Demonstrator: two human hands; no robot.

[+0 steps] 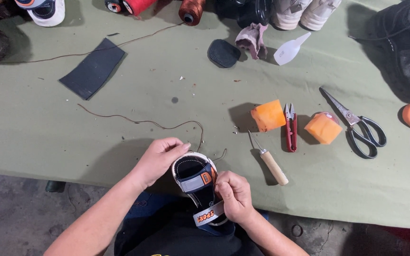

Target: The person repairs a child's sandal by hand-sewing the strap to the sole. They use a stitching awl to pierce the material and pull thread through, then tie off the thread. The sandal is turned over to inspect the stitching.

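my left hand clamps the toe rim of the small navy sandal with white sole edge, steadying it at the edge of the green cloth table – my right hand pinches its strap. the thin brown thread trails off; the heel is hidden, and i can't make out any needle.

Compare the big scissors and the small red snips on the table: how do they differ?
The scissors are long, with black loop handles, and lie at a slant; the snips are short, red, without loops, and lie nearly straight. Both rest untouched on the green cloth, beside orange blocks.
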